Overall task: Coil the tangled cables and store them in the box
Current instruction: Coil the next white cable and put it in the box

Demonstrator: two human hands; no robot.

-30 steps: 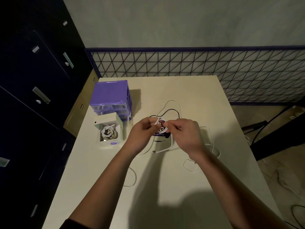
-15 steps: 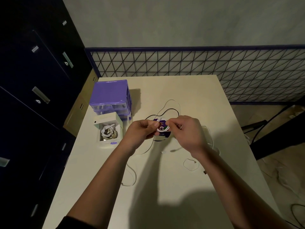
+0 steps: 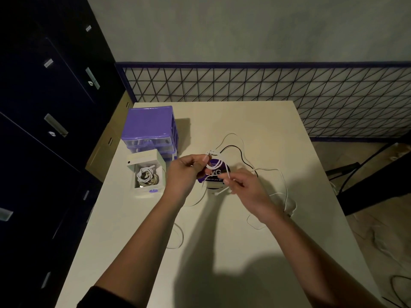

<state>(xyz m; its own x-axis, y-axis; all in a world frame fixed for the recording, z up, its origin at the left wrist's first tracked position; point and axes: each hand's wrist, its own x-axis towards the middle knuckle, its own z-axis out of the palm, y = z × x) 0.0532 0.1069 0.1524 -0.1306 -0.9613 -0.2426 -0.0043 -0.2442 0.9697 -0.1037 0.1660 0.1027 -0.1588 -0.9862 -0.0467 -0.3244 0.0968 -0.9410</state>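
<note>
Cream table (image 3: 222, 252) carries the work, part done in my judgement: the open white box (image 3: 145, 176), just left of the hands, already holds coiled cables, while loose thin cables (image 3: 282, 190), white and one black, sprawl unsorted to the right. The white cable (image 3: 219, 166) in hand is raised above the table, forming one loop between the hands. Left hand (image 3: 185, 172) pinches its upper end, fingers curled; right hand (image 3: 246, 187) pinches the lower run between thumb and fingertips, short tail hanging below.
</note>
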